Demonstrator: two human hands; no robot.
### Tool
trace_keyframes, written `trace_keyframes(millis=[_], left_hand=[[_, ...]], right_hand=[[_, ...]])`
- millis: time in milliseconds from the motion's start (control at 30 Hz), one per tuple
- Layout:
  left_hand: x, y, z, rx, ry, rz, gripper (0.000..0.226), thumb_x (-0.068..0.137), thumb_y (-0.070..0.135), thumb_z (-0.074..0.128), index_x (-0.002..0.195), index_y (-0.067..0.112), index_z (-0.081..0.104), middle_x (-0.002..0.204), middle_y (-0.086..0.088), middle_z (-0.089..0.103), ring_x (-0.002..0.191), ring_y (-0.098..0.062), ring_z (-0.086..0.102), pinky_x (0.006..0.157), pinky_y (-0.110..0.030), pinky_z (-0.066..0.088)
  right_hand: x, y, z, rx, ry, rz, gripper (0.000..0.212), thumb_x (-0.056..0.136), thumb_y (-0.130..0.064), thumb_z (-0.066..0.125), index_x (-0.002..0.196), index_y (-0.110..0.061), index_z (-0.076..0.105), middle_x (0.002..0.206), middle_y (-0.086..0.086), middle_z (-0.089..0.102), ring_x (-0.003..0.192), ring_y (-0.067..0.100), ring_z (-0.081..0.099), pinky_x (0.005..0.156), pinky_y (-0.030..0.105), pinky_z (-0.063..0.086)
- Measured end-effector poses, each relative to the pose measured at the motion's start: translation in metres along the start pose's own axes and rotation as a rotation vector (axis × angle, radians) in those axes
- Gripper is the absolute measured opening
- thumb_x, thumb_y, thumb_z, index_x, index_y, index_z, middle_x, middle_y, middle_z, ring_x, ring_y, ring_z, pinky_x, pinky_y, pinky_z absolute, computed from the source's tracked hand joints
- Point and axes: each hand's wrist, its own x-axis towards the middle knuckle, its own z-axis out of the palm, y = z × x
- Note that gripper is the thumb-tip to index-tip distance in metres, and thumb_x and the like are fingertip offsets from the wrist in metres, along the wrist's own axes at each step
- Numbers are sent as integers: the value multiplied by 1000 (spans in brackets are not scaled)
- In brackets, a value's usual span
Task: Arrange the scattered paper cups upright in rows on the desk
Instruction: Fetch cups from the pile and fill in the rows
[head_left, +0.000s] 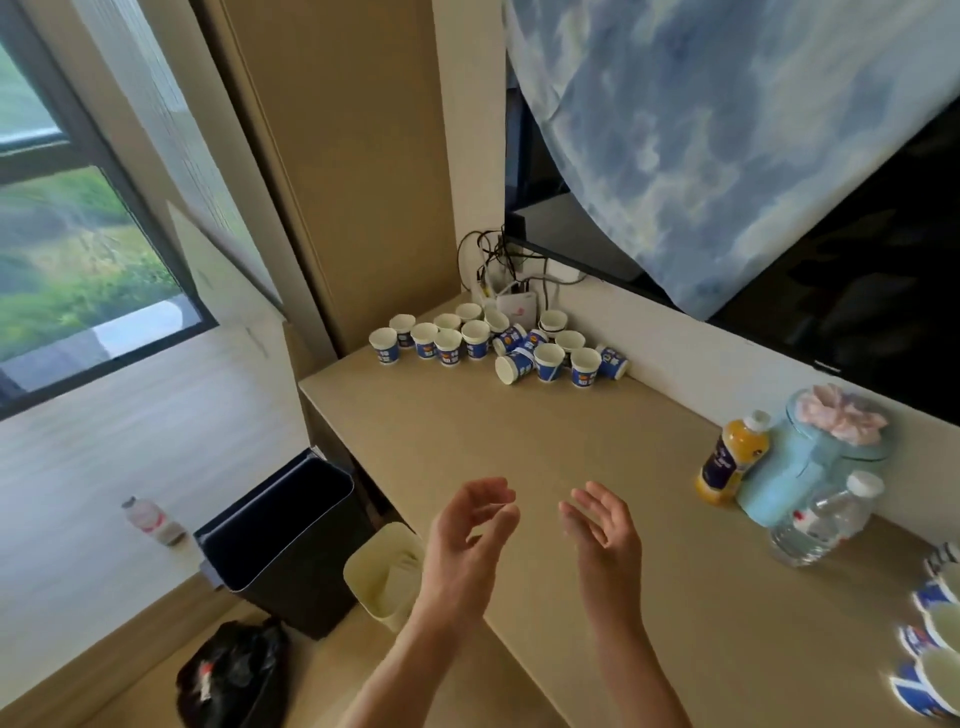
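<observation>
Several blue-and-white paper cups (448, 347) cluster at the far left corner of the beige desk (519, 447). Most stand upright; a few lie on their sides, among them one tipped cup (511, 368) with its mouth facing me. More paper cups (935, 644) lie scattered at the right edge of the view. My left hand (470, 525) and my right hand (605, 525) hover above the near middle of the desk, palms facing each other, fingers loosely curved. Neither hand holds anything.
An orange juice bottle (730, 457), a light blue jar (802, 462) and a clear water bottle (826, 519) stand at the right by the wall. Cables and a white box (514, 306) sit behind the cups. A black bin (280, 535) and a pale bin (384, 566) stand left of the desk.
</observation>
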Motion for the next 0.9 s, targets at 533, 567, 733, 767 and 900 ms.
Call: trace_keyframes(millis=[533, 567, 733, 767, 900], left_hand=[[193, -27, -8, -12, -195, -150, 17, 94, 15, 69, 111, 18, 69, 105, 3, 75, 100, -19, 68, 84, -33, 54], [209, -28, -9, -22, -214, -156, 19, 90, 21, 69, 110, 19, 69, 105, 2, 75, 99, -18, 68, 83, -33, 54], [290, -36, -20, -64, -284, -203, 17, 90, 23, 68, 107, 20, 69, 107, -1, 74, 96, -14, 67, 83, -35, 54], [304, -40, -22, -77, -283, -219, 13, 95, 19, 68, 108, 19, 69, 107, -2, 74, 96, -14, 67, 84, -36, 54], [347, -56, -34, -91, -255, -281, 12, 98, 13, 65, 109, 15, 69, 109, -8, 73, 91, -12, 66, 82, -34, 53]], right_hand=[[96, 8, 65, -59, 46, 145, 74, 66, -64, 73, 128, -27, 60, 123, -14, 68, 107, -7, 65, 78, 10, 50], [103, 8, 70, -70, 66, 165, 70, 67, -61, 75, 127, -27, 61, 123, -13, 68, 107, -5, 65, 78, 12, 51], [149, 12, 111, -115, 132, 252, 32, 91, -18, 74, 120, -27, 63, 122, -9, 68, 112, 6, 66, 79, 15, 49], [161, 14, 120, -141, 127, 256, 31, 91, -16, 74, 119, -26, 64, 122, -8, 68, 111, 7, 66, 79, 15, 49], [221, 22, 154, -308, 82, 258, 33, 91, -18, 74, 122, -21, 62, 124, -6, 66, 105, 6, 67, 74, 12, 48]])
